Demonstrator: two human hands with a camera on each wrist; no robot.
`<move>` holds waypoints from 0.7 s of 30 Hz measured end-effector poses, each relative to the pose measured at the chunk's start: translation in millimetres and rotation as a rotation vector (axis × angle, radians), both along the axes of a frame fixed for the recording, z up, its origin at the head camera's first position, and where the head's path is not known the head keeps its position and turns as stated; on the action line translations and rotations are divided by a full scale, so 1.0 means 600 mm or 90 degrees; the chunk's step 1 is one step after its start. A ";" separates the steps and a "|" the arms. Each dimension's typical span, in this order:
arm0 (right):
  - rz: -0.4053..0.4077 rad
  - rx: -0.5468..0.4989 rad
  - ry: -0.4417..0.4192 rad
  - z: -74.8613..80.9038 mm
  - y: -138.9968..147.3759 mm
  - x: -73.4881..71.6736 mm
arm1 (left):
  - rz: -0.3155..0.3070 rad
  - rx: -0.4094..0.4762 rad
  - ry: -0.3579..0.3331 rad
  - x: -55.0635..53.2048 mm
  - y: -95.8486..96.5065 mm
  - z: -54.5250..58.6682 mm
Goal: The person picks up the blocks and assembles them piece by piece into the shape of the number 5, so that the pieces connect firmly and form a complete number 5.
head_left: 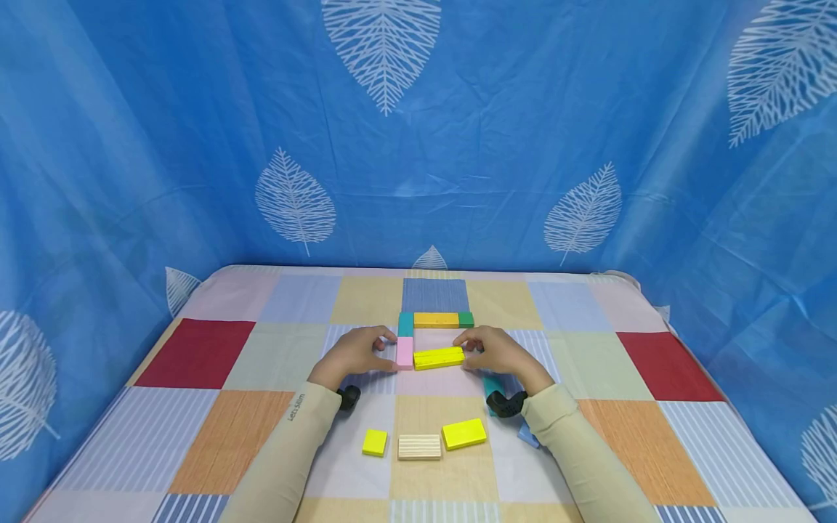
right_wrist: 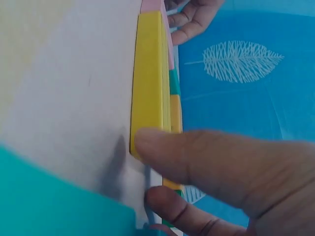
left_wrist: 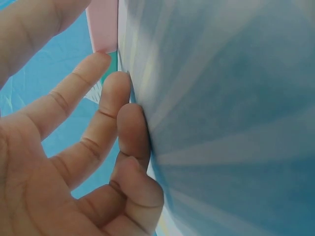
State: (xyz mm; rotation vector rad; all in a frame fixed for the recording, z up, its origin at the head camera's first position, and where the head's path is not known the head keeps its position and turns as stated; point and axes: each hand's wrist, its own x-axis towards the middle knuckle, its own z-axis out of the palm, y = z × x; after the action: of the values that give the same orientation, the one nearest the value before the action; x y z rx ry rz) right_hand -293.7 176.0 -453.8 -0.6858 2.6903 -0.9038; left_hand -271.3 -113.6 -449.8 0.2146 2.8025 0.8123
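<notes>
A pink block [head_left: 405, 353] lies end to end with a teal block [head_left: 405, 325]. My left hand [head_left: 358, 351] is at the pink block's left side, thumb and index fingertips at its edge, gripping nothing. A long yellow block [head_left: 438, 357] lies slightly slanted, its left end against the pink one. At its right end is my right hand [head_left: 498, 352]; in the right wrist view the thumb [right_wrist: 162, 147] touches the yellow block's end, while another finger stands apart from it. At the far side, an orange block [head_left: 436, 320] sits between the teal block and a green block [head_left: 466, 319].
Nearer me lie a small yellow square block [head_left: 375, 442], a ridged pale wooden block [head_left: 419, 447] and another yellow block [head_left: 464, 434]. A teal block [head_left: 492, 385] and a blue block [head_left: 528, 435] are partly hidden by my right arm. Patchwork cloth [head_left: 261, 363] covers the table; blue curtains surround it.
</notes>
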 end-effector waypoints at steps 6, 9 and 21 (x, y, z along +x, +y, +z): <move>0.001 0.018 0.006 0.001 -0.005 -0.001 | 0.003 0.000 -0.001 0.001 0.000 0.002; -0.005 0.025 0.004 0.002 -0.007 0.000 | 0.004 -0.001 0.001 0.001 0.000 0.003; -0.012 0.033 -0.001 0.002 -0.009 0.002 | 0.012 0.009 0.001 0.003 0.002 0.002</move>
State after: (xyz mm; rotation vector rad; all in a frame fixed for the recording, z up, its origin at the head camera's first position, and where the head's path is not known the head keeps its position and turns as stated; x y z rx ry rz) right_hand -292.6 170.5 -452.6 -0.6495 2.7130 -0.8354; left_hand -269.4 -112.7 -448.8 0.1905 2.8049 0.8366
